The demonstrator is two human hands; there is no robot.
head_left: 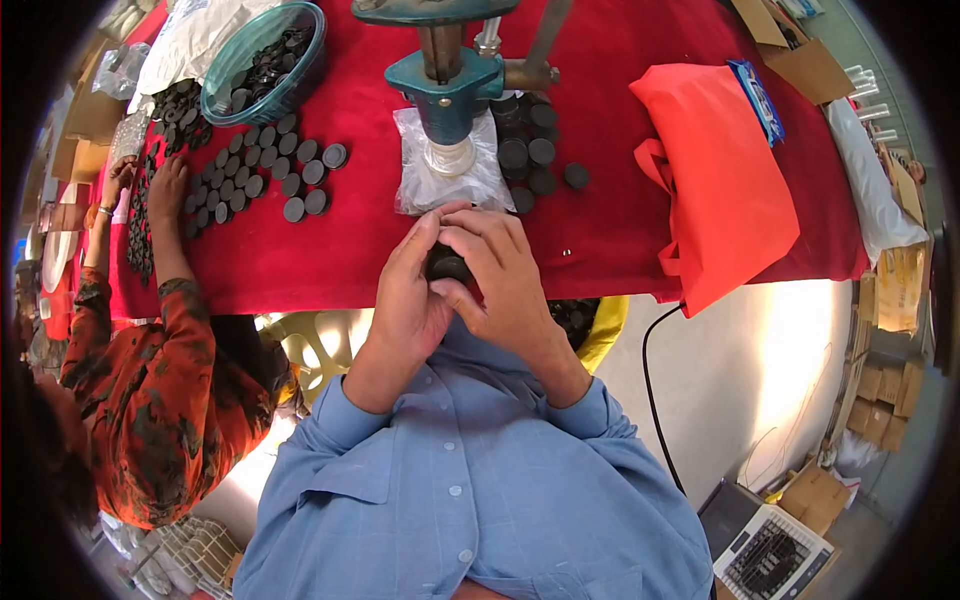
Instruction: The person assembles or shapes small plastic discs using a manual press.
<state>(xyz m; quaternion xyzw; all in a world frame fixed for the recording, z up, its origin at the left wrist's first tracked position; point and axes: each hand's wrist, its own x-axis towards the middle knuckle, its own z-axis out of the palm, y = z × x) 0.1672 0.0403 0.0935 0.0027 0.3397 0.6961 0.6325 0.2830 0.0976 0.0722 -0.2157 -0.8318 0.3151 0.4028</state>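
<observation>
Black round cap [446, 266] sits pinched between both hands: left hand [408, 300] cups it from the side, right hand [500, 280] curls its fingers over the top. Just beyond the cap stands a teal hand press [445, 85] on the red tablecloth [600, 230]; more caps [265, 175] lie left of the press, where a co-worker's hand [165, 185] rests.
</observation>
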